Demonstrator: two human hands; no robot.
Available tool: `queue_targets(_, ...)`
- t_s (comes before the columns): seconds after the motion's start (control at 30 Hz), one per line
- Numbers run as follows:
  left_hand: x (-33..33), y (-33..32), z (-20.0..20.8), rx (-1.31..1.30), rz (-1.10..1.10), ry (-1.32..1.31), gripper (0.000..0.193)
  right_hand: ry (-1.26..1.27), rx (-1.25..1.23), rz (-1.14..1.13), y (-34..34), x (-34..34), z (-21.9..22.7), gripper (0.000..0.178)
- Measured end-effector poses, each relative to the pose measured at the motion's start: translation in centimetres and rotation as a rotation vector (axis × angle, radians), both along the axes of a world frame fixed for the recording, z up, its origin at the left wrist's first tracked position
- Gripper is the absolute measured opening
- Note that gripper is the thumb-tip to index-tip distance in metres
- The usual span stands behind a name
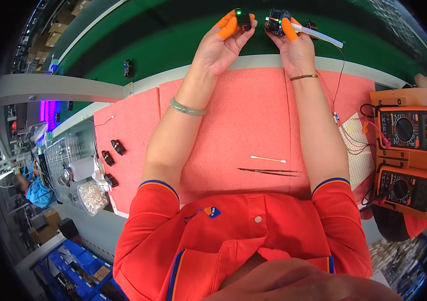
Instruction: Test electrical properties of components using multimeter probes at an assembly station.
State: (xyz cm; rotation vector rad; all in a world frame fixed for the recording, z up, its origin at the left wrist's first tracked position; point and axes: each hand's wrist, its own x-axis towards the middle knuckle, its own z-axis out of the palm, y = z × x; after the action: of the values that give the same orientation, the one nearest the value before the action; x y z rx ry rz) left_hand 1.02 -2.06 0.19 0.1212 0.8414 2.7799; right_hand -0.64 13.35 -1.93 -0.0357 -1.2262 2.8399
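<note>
Left hand (225,44) grips small black device (244,21), green light (239,13) lit. Right hand (294,46) grips black module (275,23) and whitish tube (322,36).

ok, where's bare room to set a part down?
Most: the pink mat between the forearms, above the cotton swab. Smaller: mat between left forearm and black parts; green surface between left hand and small dark part. Crowded: by swab and tweezers; right side, multimeters beside perforated sheet.

left hand (222,50) — raised, curled | right hand (297,51) — raised, curled | forearms (171,136) stretched forward
</note>
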Motion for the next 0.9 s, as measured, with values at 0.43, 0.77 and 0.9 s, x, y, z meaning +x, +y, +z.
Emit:
queue_targets(0.43,-2.8,-2.2,-0.6,-2.216,0.853,0.6,0.038,0.003,0.001,-0.114,-0.2,0.6,0.7,0.026)
queue_targets(0.77,3.9,-17.3,0.1,-2.31,0.39,0.018,0.034,0.016,0.168,-0.018,-1.2,0.9,0.7,0.029)
queue_targets(0.9,1.5,-7.9,0.8,-1.214,0.373,0.122,0.032,0.02,0.225,-0.085,-0.7,1.2,0.9,0.033)
